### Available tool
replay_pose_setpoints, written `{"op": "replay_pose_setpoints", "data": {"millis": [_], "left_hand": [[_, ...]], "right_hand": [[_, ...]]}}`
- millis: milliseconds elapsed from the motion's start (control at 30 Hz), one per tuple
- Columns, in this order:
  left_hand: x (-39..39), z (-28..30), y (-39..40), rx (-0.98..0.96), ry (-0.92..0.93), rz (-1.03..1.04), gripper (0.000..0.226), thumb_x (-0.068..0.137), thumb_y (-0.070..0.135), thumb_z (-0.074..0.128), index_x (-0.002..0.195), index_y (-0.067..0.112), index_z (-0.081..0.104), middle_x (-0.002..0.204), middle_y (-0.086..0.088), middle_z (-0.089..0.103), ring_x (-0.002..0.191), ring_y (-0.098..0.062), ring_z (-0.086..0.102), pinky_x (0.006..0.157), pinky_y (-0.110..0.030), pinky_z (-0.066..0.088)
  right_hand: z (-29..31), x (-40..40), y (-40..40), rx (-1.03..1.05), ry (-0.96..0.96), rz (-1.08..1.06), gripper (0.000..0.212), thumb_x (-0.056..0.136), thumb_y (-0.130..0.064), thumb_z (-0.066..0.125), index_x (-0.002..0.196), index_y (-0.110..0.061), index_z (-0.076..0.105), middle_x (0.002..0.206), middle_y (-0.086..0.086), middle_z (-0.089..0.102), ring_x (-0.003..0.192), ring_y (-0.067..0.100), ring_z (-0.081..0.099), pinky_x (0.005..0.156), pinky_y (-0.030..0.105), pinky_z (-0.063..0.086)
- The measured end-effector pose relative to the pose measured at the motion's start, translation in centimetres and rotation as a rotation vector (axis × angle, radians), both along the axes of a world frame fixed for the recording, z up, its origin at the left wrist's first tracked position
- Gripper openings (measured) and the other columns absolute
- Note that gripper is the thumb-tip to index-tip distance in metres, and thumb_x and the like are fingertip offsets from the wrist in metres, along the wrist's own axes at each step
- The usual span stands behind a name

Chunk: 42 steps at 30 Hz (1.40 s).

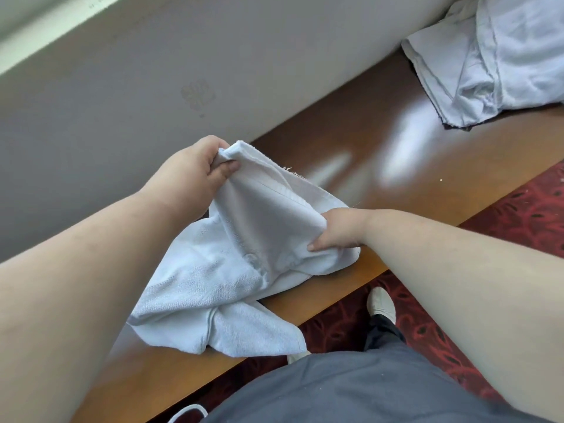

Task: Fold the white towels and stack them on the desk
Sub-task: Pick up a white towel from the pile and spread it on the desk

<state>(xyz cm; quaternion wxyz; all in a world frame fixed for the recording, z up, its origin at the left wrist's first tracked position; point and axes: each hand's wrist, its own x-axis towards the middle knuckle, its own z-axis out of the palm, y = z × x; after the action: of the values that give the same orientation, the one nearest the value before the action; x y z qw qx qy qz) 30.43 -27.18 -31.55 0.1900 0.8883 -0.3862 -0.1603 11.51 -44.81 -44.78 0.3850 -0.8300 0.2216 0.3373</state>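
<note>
A white towel (244, 270) was held above the desk (381, 166) — one corner pinched by the left hand (195, 172), an edge gripped by the right hand (338, 230). A towel pile (494, 62) lay well apart — at the desk's far end.

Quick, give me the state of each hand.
Left hand: fingers pinch the white towel.
Right hand: fingers grip the same towel.

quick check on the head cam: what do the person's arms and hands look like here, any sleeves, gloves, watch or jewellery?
Both forearms are bare for all of their visible length, with no sleeve showing. The left hand and the right hand are ungloved. No watch, bracelet or ring shows on the parts in view, though some fingers are buried in the white towel. No cables or markings on either arm.
</note>
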Motion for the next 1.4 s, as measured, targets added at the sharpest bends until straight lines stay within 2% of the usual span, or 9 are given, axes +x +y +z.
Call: {"op": "replay_pose_setpoints", "data": {"millis": [233,400,533,633,667,833,967,1167,1400], "left_hand": [[1.6,-0.2,0.3,-0.029,-0.055,0.019,0.008,0.096,0.048,0.050,0.093,0.047,0.043,0.084,0.015,0.057,0.077,0.000,0.051,0.060,-0.023,0.033],[2.1,-0.4,0.1,-0.013,-0.060,0.004,0.005,0.096,0.049,0.049,0.097,0.047,0.044,0.087,0.016,0.058,0.080,0.002,0.051,0.062,-0.021,0.034],[2.0,-0.5,-0.2,-0.028,-0.047,0.016,0.002,0.098,0.048,0.045,0.098,0.046,0.044,0.089,0.015,0.059,0.084,0.000,0.052,0.063,-0.022,0.035],[1.7,-0.6,-0.5,-0.069,-0.005,0.035,0.003,0.099,0.044,0.045,0.097,0.043,0.046,0.089,0.011,0.061,0.084,-0.004,0.054,0.064,-0.026,0.038],[1.6,-0.6,-0.6,-0.076,0.005,0.033,0.003,0.099,0.043,0.045,0.096,0.043,0.046,0.089,0.011,0.061,0.084,-0.004,0.055,0.065,-0.026,0.039],[1.7,0.1,-0.9,-0.132,0.014,0.024,0.010,0.097,0.045,0.046,0.090,0.052,0.048,0.083,0.026,0.060,0.077,0.009,0.052,0.065,-0.020,0.039],[2.6,0.6,-1.4,-0.075,-0.074,0.030,0.005,0.095,0.048,0.048,0.094,0.050,0.053,0.086,0.021,0.063,0.083,0.000,0.056,0.068,-0.023,0.042],[4.3,0.5,-6.9,0.089,-0.183,0.081,0.024,0.096,0.050,0.050,0.099,0.029,0.059,0.084,0.002,0.062,0.081,-0.024,0.058,0.068,-0.038,0.045],[2.4,-3.1,-19.8,0.117,0.001,-0.003,0.021,0.098,0.028,0.049,0.114,0.021,0.060,0.100,-0.009,0.069,0.092,-0.030,0.066,0.087,-0.045,0.053]], "right_hand": [[2.4,-2.2,-2.6,0.246,0.042,0.001,0.058,0.068,-0.055,0.081,0.118,-0.034,0.064,0.116,-0.011,0.069,0.111,0.011,0.063,0.101,0.036,0.048],[2.5,-1.9,-3.9,-0.055,0.093,0.152,0.031,0.076,-0.056,0.075,0.083,-0.030,0.061,0.084,-0.012,0.065,0.078,0.007,0.060,0.064,0.024,0.043],[1.3,-0.7,-4.4,-0.311,-0.098,0.113,0.030,0.084,-0.047,0.063,0.074,-0.019,0.063,0.076,0.000,0.062,0.077,0.024,0.059,0.062,0.031,0.046],[-0.8,0.1,-4.8,-0.248,-0.257,-0.035,0.032,0.086,-0.045,0.063,0.092,-0.016,0.073,0.113,0.009,0.063,0.115,0.029,0.056,0.094,0.040,0.047],[-1.5,0.3,-4.8,-0.181,-0.239,-0.071,0.032,0.084,-0.047,0.066,0.097,-0.018,0.071,0.119,0.008,0.062,0.120,0.028,0.054,0.095,0.040,0.047],[-3.7,1.6,-4.9,-0.009,-0.168,-0.332,0.063,0.067,-0.051,0.084,0.112,-0.030,0.045,0.098,-0.007,0.059,0.088,0.014,0.060,0.061,0.030,0.044],[-4.0,1.4,-5.2,-0.044,-0.102,-0.199,0.039,0.078,-0.051,0.074,0.108,-0.031,0.060,0.101,-0.008,0.064,0.096,0.018,0.060,0.074,0.030,0.044],[-2.0,-4.0,-7.8,0.219,-0.156,-0.475,0.029,0.084,-0.043,0.074,0.109,-0.029,0.071,0.103,-0.006,0.075,0.098,0.016,0.070,0.095,0.039,0.053],[-1.9,-10.1,-13.9,0.249,-0.283,-0.903,0.019,0.087,-0.036,0.072,0.103,-0.026,0.073,0.095,-0.006,0.077,0.086,0.012,0.074,0.075,0.032,0.055]]}}
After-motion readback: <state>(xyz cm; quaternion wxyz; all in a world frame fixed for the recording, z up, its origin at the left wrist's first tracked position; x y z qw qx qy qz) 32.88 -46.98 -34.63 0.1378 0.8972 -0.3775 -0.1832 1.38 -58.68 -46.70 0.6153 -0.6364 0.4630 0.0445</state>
